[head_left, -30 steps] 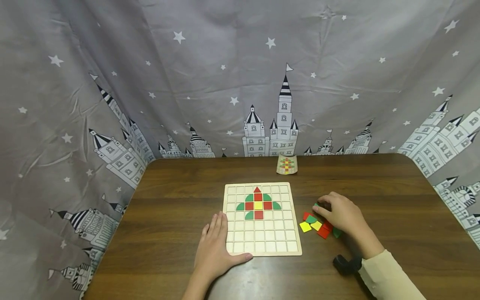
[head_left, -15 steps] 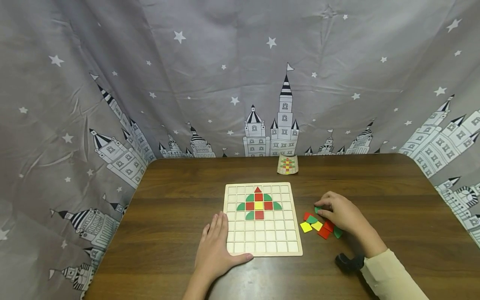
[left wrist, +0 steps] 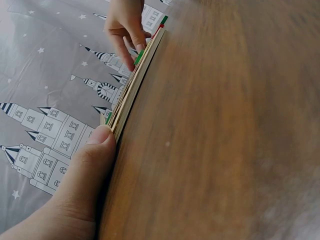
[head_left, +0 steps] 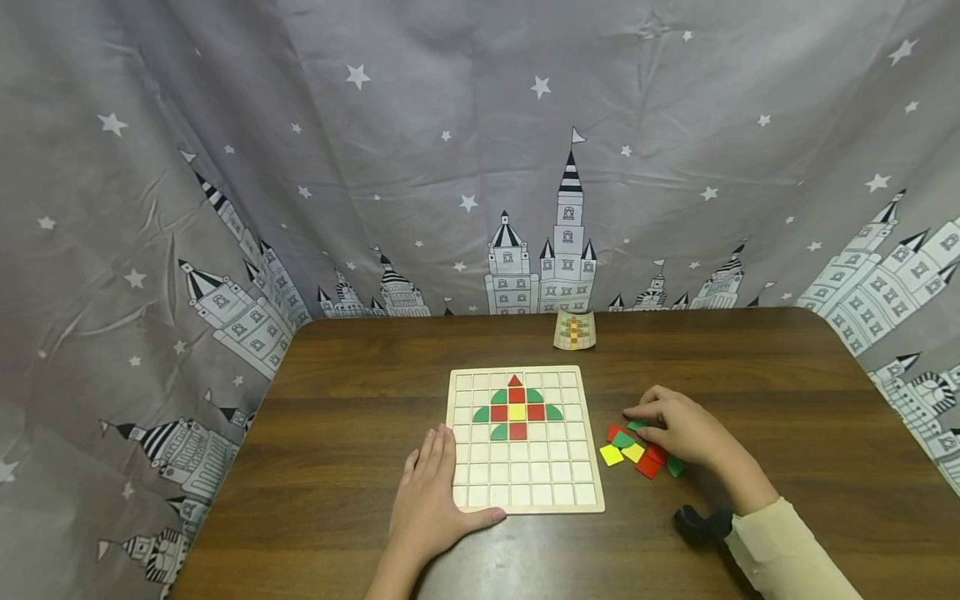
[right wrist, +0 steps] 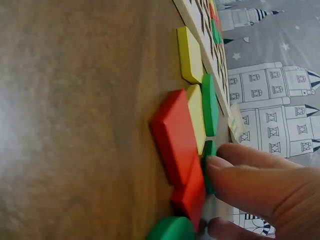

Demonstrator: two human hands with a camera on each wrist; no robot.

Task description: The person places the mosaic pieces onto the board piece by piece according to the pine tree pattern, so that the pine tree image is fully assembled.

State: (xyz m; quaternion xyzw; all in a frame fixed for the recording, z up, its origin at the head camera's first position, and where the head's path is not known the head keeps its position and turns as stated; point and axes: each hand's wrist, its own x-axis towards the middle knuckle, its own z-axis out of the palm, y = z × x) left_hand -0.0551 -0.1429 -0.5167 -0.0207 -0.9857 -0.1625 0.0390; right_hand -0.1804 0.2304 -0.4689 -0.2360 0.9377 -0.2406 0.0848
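A pale wooden grid board point(head_left: 520, 497) lies on the table, with red, yellow and green pieces set in its upper cells. My left hand point(head_left: 426, 508) rests along its left edge, thumb on the front edge; in the left wrist view the thumb point(left wrist: 95, 150) presses the board's rim. To the right is a loose cluster of pieces, including a yellow square point(head_left: 611, 454), a red square point(head_left: 648, 467) and a green quarter-circle point(head_left: 622, 439). My right hand point(head_left: 686, 429) is over the cluster's far side, index finger stretched out and thumb beside another green piece point(head_left: 637, 425).
A small pattern card point(head_left: 574, 331) leans at the table's back edge against a grey curtain point(head_left: 420, 167) printed with castles and stars. A black strap-like device point(head_left: 701, 527) is at my right wrist, beside the cream sleeve point(head_left: 787, 550).
My right index finger has straightened and moved away from the thumb. The green piece that was between them now lies slightly nearer me. My left hand and the board stay put.
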